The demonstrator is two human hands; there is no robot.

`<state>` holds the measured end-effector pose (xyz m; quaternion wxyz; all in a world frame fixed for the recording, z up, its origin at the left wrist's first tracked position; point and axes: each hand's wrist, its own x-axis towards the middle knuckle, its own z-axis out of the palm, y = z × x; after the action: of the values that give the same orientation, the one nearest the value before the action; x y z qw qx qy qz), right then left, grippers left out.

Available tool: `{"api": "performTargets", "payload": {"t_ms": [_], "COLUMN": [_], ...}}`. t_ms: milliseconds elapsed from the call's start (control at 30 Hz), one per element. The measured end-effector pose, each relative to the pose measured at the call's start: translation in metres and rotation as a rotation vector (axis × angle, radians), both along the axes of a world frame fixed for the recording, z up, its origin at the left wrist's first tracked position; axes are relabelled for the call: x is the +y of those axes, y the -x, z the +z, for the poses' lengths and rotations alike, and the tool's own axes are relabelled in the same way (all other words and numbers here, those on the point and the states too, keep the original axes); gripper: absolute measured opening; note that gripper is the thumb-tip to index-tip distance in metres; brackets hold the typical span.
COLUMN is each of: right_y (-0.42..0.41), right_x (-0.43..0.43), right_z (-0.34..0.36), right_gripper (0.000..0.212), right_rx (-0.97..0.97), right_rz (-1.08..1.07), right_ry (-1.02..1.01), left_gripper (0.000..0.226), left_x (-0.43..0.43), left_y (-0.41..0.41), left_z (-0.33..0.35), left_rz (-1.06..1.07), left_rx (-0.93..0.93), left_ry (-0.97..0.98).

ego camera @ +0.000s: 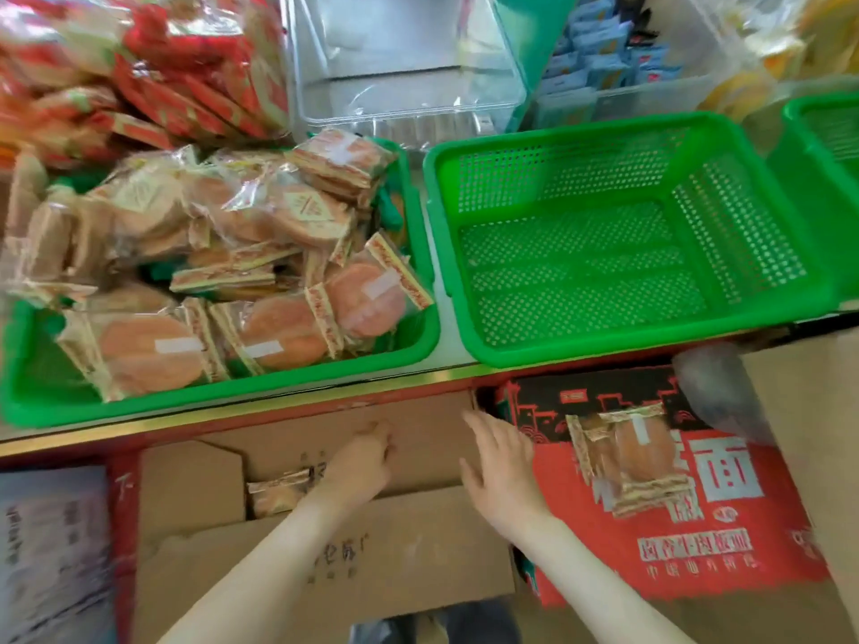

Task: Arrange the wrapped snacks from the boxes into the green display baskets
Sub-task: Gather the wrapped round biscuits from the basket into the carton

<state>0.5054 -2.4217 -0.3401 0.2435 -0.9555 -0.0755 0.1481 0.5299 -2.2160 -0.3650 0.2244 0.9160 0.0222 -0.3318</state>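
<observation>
A green basket on the left is heaped with wrapped round snacks. To its right stands a second green basket with nothing in it. Below the shelf lies a brown cardboard box with its flaps partly open; one wrapped snack shows in the gap. My left hand reaches into that box with fingers curled down, and what it holds is hidden. My right hand hovers open over the box's right edge. Another wrapped snack lies on a red printed box.
Piles of red-wrapped snacks fill the back left. A clear plastic bin stands behind the baskets, with blue packets to its right. A third green basket shows at the far right. A brown carton stands at the right edge.
</observation>
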Motion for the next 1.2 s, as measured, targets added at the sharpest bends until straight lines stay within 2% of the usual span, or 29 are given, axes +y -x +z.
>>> {"api": "performTargets", "payload": {"t_ms": [100, 233, 300, 400, 500, 567, 667, 833, 1033, 1133, 1200], "right_y": [-0.001, -0.005, -0.005, -0.006, -0.005, -0.004, -0.003, -0.006, -0.018, -0.018, -0.017], "right_x": [0.075, 0.167, 0.203, 0.242, 0.266, 0.274, 0.278, 0.278, 0.257, 0.232, 0.207], "right_z": [-0.012, -0.041, -0.062, -0.085, -0.094, -0.1, -0.103, -0.098, -0.058, -0.036, -0.017], "right_gripper": [0.055, 0.058, 0.058, 0.062, 0.064, 0.059, 0.04, 0.024, 0.036, 0.036, 0.035], "right_rx": [0.217, 0.285, 0.303, 0.293, 0.289, 0.288, 0.323, 0.35, 0.287, 0.259, 0.238], "right_rz": [0.234, 0.379, 0.451, 0.557, 0.629, 0.642, 0.653, 0.504, 0.277, 0.217, 0.092], "right_ry": [-0.008, 0.026, 0.107, 0.247, 0.264, 0.253, 0.266, 0.199, 0.085, 0.021, -0.017], "left_gripper": [0.029, 0.039, 0.042, 0.046, 0.053, 0.057, 0.06, 0.069, 0.075, 0.076, 0.074], "left_x": [0.067, 0.138, 0.166, 0.2, 0.219, 0.226, 0.231, 0.233, 0.224, 0.204, 0.185], "left_y": [0.02, 0.046, 0.058, 0.074, 0.086, 0.091, 0.096, 0.097, 0.087, 0.078, 0.069], "left_z": [-0.003, -0.012, -0.018, -0.031, -0.045, -0.053, -0.063, -0.064, -0.052, -0.043, -0.034], "left_rz": [0.032, 0.043, 0.028, -0.053, -0.129, -0.136, -0.181, -0.191, -0.197, -0.244, -0.281], "left_rx": [-0.033, -0.068, -0.077, -0.156, -0.18, -0.197, -0.23, -0.245, -0.317, -0.344, -0.347], "left_ry": [-0.006, -0.065, -0.081, -0.121, -0.152, -0.132, -0.158, -0.186, -0.156, -0.117, -0.092]}}
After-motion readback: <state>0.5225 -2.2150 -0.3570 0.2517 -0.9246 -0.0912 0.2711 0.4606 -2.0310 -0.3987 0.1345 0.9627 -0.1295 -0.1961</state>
